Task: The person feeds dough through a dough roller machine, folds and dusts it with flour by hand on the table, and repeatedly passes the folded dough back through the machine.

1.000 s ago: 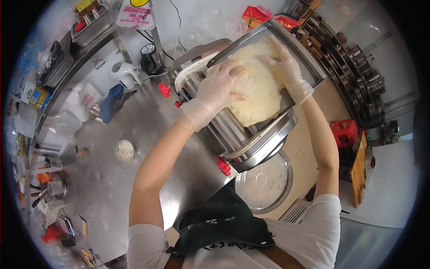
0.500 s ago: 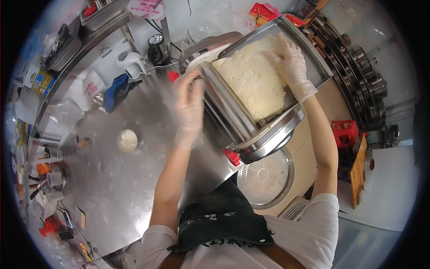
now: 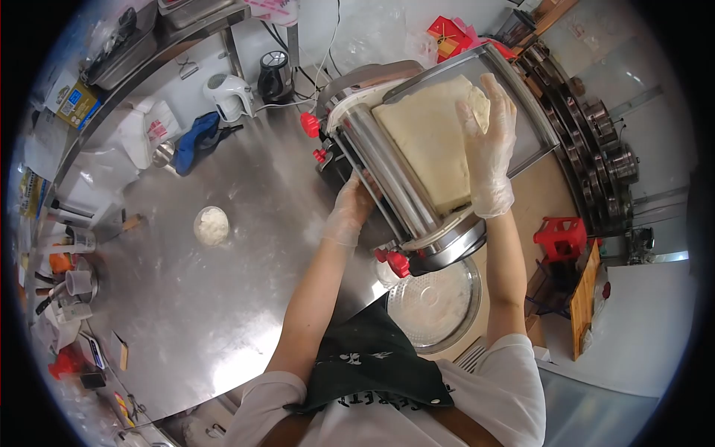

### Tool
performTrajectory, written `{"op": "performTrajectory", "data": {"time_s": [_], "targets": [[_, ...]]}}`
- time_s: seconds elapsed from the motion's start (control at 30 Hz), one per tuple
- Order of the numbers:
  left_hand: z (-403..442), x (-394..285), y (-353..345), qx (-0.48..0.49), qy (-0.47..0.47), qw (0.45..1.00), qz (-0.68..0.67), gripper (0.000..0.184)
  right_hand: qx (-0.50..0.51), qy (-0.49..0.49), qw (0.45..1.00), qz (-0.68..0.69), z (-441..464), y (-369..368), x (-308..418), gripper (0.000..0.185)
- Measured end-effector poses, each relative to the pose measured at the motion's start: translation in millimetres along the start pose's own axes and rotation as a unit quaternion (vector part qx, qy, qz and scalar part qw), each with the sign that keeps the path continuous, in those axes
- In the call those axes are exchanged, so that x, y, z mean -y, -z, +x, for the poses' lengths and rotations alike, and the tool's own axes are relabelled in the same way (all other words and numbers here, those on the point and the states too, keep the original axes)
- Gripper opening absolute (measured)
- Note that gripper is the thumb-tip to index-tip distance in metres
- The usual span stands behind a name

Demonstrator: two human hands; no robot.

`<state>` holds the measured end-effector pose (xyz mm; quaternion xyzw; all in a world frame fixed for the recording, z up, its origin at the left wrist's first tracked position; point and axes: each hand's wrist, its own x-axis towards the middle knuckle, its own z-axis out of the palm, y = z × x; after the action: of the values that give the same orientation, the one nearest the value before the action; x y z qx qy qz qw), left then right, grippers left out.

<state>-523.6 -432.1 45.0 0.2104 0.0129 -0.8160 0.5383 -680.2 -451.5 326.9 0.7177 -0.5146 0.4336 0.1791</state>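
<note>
On top of the dough roller's metal tray (image 3: 530,141), a pale sheet of dough (image 3: 428,141) lies flat, one edge against the steel roller (image 3: 395,171). The two hands are well apart. Above the sheet, the gloved right hand (image 3: 489,145) pinches a small dough flap (image 3: 479,110) between thumb and fingers; whether it joins the sheet cannot be told. Below the roller, the gloved left hand (image 3: 353,207) reaches under the machine's near side, fingertips hidden, so its grip cannot be told. On the steel table (image 3: 171,298), a small bowl (image 3: 211,226) holds white contents.
</note>
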Motion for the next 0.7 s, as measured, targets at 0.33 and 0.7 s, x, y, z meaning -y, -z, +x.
{"op": "performTrajectory", "data": {"time_s": [0.33, 0.7], "targets": [[0.1, 11.5, -13.9, 0.125, -0.043, 0.991, -0.003, 0.057, -0.024, -0.006, 0.998, 0.053, -12.6, -1.7, 11.7, 0.046], [-4.5, 23.5, -1.4, 0.171, -0.080, 0.982, -0.016, 0.048, -0.024, -0.016, 0.998, 0.049, -15.8, -0.1, 11.7, 0.046]]}}
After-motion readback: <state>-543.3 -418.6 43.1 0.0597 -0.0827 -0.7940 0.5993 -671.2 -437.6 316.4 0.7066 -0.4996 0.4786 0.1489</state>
